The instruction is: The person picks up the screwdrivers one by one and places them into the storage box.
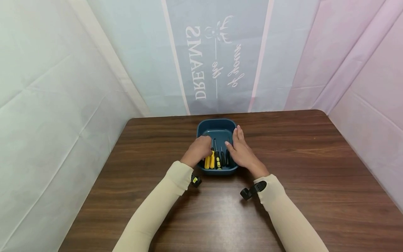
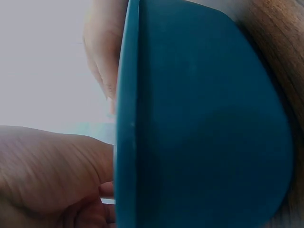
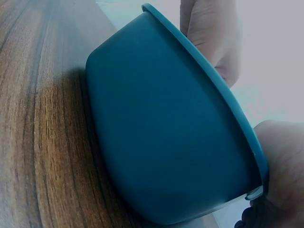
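Note:
A blue plastic tub (image 1: 217, 172) stands toward the back of the table with several hand tools lying in it. Yellow-handled screwdrivers (image 1: 212, 161) lie at its left, a black-and-yellow screwdriver (image 1: 218, 161) in the middle, a slim black screwdriver (image 1: 223, 159) and another black-handled tool (image 1: 227, 158) at the right. My left hand (image 1: 199, 151) reaches over the left rim, fingers bent down among the tools; I cannot tell whether it grips one. In the left wrist view the tub wall hides those fingertips. My right hand (image 1: 241, 151) lies along the right rim, fingers extended, thumb over the tools.
The brown wooden table (image 1: 151, 175) extends to both sides and in front of the tub. A fabric backdrop with mirrored lettering (image 1: 217, 63) hangs behind its back edge, and pale sheets (image 1: 56, 115) hang at the sides. Each wrist wears a small black camera (image 1: 247, 193).

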A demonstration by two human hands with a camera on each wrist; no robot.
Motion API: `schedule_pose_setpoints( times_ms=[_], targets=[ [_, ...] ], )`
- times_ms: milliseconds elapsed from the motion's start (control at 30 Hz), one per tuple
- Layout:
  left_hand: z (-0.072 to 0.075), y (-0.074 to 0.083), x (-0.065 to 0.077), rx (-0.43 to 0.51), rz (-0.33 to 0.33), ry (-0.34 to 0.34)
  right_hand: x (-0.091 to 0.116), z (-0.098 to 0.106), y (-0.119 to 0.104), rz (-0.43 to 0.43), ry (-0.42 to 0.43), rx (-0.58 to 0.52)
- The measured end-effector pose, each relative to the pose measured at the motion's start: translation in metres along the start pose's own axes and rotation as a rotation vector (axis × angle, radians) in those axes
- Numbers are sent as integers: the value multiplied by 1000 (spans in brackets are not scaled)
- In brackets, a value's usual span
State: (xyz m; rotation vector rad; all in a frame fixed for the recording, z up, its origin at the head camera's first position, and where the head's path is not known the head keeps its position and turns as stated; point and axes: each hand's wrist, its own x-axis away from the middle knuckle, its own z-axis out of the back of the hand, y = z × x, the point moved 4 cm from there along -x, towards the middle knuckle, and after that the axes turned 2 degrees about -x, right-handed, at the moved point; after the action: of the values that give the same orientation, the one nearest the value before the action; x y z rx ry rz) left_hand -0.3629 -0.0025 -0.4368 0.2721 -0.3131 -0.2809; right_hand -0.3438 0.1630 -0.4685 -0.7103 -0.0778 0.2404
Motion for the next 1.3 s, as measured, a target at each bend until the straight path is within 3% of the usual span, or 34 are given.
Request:
schedule_pose_setpoints(
  times_ms=[767, 1300],
  targets=[
    [-1, 16, -7, -147, -5, -17, -4, 2, -1, 5, -4, -10],
    [-2, 16, -8, -137, 11, -33, -3, 5, -3, 8, -12, -20]
  ],
)
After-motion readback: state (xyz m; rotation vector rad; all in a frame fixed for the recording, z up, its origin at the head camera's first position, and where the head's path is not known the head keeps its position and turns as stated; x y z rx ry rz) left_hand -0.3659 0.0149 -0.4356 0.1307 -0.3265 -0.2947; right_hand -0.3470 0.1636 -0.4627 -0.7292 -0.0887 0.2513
